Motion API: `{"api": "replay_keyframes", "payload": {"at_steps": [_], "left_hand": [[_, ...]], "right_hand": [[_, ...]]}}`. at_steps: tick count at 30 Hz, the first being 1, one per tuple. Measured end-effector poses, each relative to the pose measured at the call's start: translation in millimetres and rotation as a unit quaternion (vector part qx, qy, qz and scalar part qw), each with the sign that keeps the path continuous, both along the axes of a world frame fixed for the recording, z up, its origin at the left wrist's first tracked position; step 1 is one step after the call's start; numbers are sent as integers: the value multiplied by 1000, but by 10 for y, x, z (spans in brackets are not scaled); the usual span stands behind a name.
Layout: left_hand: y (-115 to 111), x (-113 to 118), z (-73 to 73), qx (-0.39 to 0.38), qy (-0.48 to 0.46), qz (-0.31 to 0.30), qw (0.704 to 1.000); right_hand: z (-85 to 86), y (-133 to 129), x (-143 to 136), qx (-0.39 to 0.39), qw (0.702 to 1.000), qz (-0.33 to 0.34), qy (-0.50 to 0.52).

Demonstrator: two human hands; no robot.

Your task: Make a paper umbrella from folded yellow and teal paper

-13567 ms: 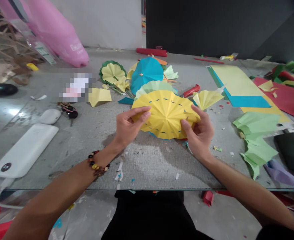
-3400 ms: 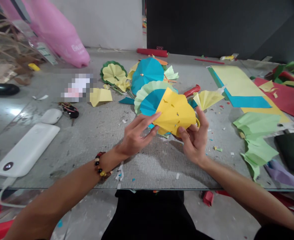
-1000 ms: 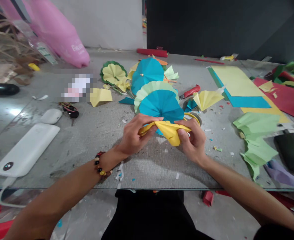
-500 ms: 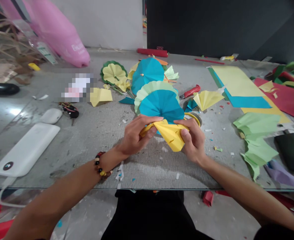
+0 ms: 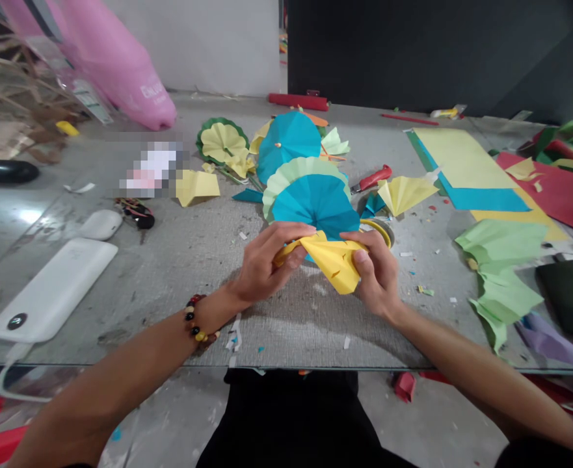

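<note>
The yellow paper [image 5: 337, 265] is up in front of the person, above the near middle of the table [image 5: 291, 331] and just on the near side of the blue paper [image 5: 313, 201], whose lower edge it partly covers. It is gathered to a narrow point on the left and opens into a wider flap on the right that tilts down toward the person. It seems to be held at both ends so that its creases stay under control, since thin paper like this would probably spring open if one side were let go. The blue paper lies over the pale green paper [image 5: 286, 179], with a frilled rim showing behind it, perhaps stacked that way to keep the pleated rounds together. The cutter [image 5: 376, 175] with the red handle lies beyond the right hand [image 5: 378, 270], near the pale yellow fan [image 5: 406, 195], likely put there to be within reach yet out of the way. The flat sheets [image 5: 471, 156] are piled at the far right, apart from the folded pieces

The left hand [image 5: 269, 260] is clamped on the gathered end, fingers over the top and thumb below, with hardly any gap. The right hand is pinched on the right edge of the flap, thumb on the near face and fingers curled behind; its hidden fingertips cannot be made out
</note>
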State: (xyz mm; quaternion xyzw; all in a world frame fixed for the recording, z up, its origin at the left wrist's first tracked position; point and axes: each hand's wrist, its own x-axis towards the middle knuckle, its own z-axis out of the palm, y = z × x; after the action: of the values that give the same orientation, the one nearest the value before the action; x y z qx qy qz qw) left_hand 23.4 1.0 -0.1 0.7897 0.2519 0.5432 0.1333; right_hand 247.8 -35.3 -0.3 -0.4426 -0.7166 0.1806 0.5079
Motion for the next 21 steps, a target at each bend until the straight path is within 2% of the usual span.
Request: {"api": "replay_keyframes", "payload": {"at_steps": [12,16,19,21], "left_hand": [[62,-13,1,7,-7,12,1000],[79,-37,-63,-5,-13,-27,1000],[121,-59,-129,-53,-14,-60,997],[155,-63,-165,-77,-8,-71,994]], "right_hand": [[-6,28,-9,1,1000,-3,7],[-26,-11,18,2,1000,7,21],[-60,-16,48,7,998,31,57],[-73,-5,56,37,997,30,53]]}}
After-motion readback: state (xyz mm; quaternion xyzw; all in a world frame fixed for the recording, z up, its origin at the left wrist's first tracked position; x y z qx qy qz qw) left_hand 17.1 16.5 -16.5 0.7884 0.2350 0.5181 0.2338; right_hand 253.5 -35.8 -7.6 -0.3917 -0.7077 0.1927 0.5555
